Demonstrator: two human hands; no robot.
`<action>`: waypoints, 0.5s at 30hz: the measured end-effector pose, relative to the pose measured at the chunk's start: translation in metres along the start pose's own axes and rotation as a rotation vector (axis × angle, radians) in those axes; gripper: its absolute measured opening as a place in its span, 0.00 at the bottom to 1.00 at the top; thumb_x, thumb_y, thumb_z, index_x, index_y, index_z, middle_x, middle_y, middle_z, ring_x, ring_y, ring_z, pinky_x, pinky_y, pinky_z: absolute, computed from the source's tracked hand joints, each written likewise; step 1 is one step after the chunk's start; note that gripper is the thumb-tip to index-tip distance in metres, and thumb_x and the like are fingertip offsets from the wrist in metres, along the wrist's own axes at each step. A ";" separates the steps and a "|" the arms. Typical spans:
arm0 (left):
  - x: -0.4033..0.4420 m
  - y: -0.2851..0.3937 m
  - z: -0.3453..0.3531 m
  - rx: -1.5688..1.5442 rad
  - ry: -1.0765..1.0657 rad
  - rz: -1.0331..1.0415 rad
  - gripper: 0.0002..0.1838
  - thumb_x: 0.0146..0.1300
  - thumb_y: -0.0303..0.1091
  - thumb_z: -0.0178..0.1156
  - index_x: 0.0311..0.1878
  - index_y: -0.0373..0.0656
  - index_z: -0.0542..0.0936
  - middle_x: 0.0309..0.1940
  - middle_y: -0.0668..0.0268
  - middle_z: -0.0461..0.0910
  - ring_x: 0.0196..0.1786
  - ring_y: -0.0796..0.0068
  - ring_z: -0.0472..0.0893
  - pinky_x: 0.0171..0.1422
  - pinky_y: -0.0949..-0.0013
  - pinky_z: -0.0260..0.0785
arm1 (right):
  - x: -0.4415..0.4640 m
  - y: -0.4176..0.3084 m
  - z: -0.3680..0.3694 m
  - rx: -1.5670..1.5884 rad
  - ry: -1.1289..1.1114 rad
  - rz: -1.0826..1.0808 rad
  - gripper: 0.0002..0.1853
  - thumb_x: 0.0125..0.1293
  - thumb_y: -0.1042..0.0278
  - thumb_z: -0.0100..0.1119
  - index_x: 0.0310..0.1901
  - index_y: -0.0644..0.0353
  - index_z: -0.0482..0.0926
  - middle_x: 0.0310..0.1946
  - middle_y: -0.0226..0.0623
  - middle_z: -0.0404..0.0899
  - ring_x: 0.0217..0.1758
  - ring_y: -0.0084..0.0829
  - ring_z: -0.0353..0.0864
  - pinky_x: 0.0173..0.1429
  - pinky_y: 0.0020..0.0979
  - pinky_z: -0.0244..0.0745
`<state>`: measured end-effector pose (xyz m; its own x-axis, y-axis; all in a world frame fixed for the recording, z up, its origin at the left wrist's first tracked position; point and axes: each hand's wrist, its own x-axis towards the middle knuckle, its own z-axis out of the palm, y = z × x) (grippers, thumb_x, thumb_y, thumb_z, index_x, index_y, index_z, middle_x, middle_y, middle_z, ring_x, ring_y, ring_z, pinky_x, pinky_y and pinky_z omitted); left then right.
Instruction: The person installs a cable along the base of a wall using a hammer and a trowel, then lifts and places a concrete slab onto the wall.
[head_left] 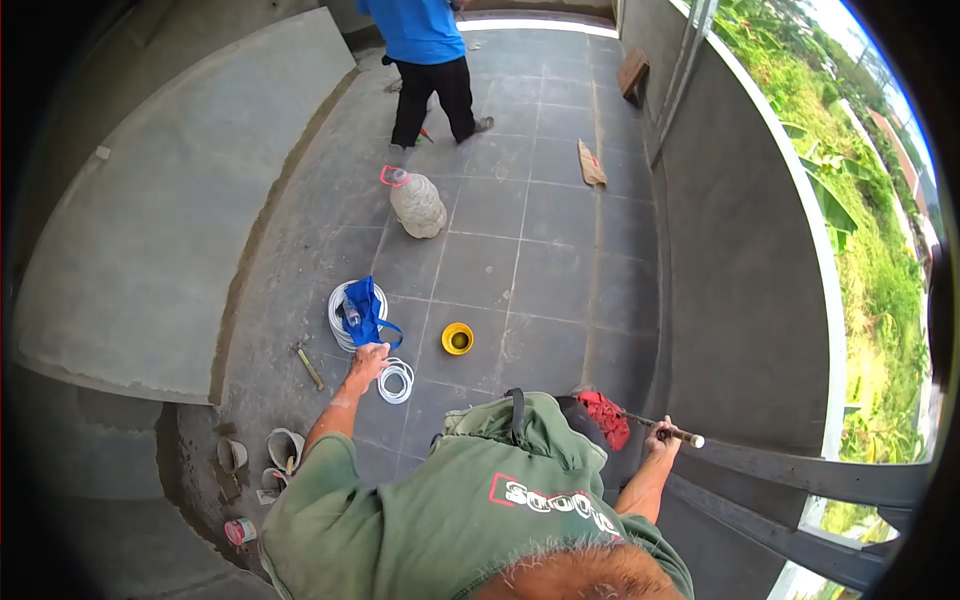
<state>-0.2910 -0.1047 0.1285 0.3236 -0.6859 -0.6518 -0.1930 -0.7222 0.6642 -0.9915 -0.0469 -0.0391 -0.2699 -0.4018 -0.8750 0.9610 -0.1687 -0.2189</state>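
My left hand [370, 362] hangs over the floor at the lower edge of a blue bag [364, 312]. Its fingers look partly stretched, with nothing visible in them; whether they touch the bag I cannot tell. The bag lies on a large coil of white cable [338, 318], with a clear plastic bottle [351, 312] at it. A smaller white coil [396, 381] is just right of that hand. My right hand [662, 434] is closed around a thin rod with a dark grip and a white end [686, 437]. The rod's far end points toward a red cloth [606, 420].
A yellow bowl [457, 339] and a large water bottle [418, 205] stand on the tiles. Left lie a hammer [308, 367], buckets [285, 450] and a tin [240, 531]. A co-worker in a blue shirt [413, 30] is ahead. A low wall [745, 230] runs along the right.
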 end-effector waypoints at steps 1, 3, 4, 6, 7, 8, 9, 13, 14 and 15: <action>0.012 0.004 0.006 0.036 -0.028 -0.001 0.29 0.64 0.52 0.54 0.61 0.40 0.70 0.55 0.56 0.75 0.54 0.62 0.78 0.57 0.54 0.66 | -0.005 -0.005 0.000 0.000 -0.005 -0.008 0.11 0.60 0.71 0.57 0.44 0.64 0.75 0.19 0.30 0.71 0.19 0.24 0.73 0.26 0.26 0.82; 0.019 0.010 0.033 0.064 -0.055 -0.093 0.28 0.65 0.51 0.53 0.60 0.40 0.70 0.56 0.56 0.74 0.55 0.61 0.77 0.56 0.54 0.66 | -0.019 -0.011 0.006 0.062 0.081 -0.074 0.10 0.60 0.71 0.57 0.42 0.65 0.75 0.23 0.31 0.71 0.21 0.24 0.73 0.30 0.27 0.81; 0.020 0.006 0.043 0.052 -0.060 -0.121 0.26 0.65 0.49 0.53 0.58 0.39 0.71 0.54 0.56 0.75 0.54 0.61 0.78 0.55 0.54 0.67 | -0.005 -0.018 -0.006 0.138 0.078 -0.111 0.11 0.60 0.70 0.57 0.41 0.67 0.74 0.26 0.34 0.71 0.22 0.25 0.74 0.34 0.30 0.82; 0.027 -0.011 0.064 0.095 -0.173 -0.249 0.30 0.66 0.51 0.52 0.64 0.39 0.66 0.57 0.54 0.73 0.55 0.58 0.77 0.57 0.53 0.67 | -0.001 -0.021 -0.010 0.259 0.170 -0.226 0.14 0.62 0.65 0.54 0.43 0.68 0.72 0.32 0.39 0.71 0.27 0.31 0.75 0.39 0.39 0.82; 0.018 -0.007 0.081 0.134 -0.202 -0.279 0.31 0.67 0.51 0.51 0.65 0.37 0.65 0.57 0.54 0.73 0.55 0.59 0.76 0.58 0.52 0.66 | 0.002 -0.023 -0.012 0.316 0.201 -0.254 0.15 0.63 0.63 0.53 0.43 0.69 0.72 0.33 0.41 0.71 0.29 0.33 0.76 0.41 0.42 0.82; 0.014 -0.003 0.094 0.182 -0.237 -0.299 0.30 0.67 0.50 0.51 0.64 0.37 0.66 0.57 0.54 0.73 0.54 0.59 0.77 0.58 0.53 0.66 | 0.000 -0.023 -0.015 0.372 0.239 -0.271 0.16 0.63 0.62 0.51 0.44 0.69 0.71 0.34 0.42 0.71 0.30 0.34 0.76 0.43 0.44 0.82; 0.014 0.000 0.104 0.229 -0.269 -0.319 0.30 0.67 0.49 0.52 0.63 0.37 0.66 0.56 0.55 0.74 0.54 0.59 0.77 0.57 0.54 0.67 | 0.006 -0.024 -0.012 0.410 0.265 -0.275 0.17 0.64 0.61 0.50 0.44 0.69 0.71 0.34 0.43 0.71 0.31 0.35 0.76 0.45 0.46 0.81; 0.011 0.038 0.143 0.375 -0.326 -0.341 0.27 0.66 0.46 0.53 0.61 0.35 0.68 0.52 0.55 0.75 0.50 0.61 0.78 0.55 0.57 0.69 | 0.034 -0.028 -0.029 0.441 0.264 -0.231 0.13 0.64 0.63 0.49 0.34 0.67 0.73 0.25 0.39 0.74 0.26 0.35 0.77 0.43 0.47 0.81; 0.015 0.051 0.154 0.406 -0.333 -0.323 0.27 0.66 0.46 0.54 0.60 0.35 0.69 0.51 0.55 0.76 0.49 0.62 0.78 0.54 0.58 0.69 | 0.041 -0.031 -0.033 0.398 0.332 -0.166 0.10 0.63 0.67 0.48 0.35 0.67 0.73 0.23 0.37 0.71 0.21 0.34 0.74 0.42 0.46 0.81; 0.017 0.068 0.165 0.428 -0.331 -0.303 0.26 0.66 0.45 0.54 0.60 0.34 0.69 0.51 0.55 0.76 0.48 0.62 0.79 0.53 0.59 0.70 | 0.040 -0.033 -0.030 0.398 0.395 -0.108 0.05 0.59 0.75 0.47 0.33 0.64 0.73 0.20 0.36 0.70 0.20 0.31 0.71 0.38 0.43 0.80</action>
<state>-0.4513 -0.1799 0.1021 0.1314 -0.3863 -0.9130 -0.5138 -0.8141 0.2705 -1.0317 -0.0300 -0.0800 -0.2492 -0.0096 -0.9684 0.8120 -0.5471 -0.2035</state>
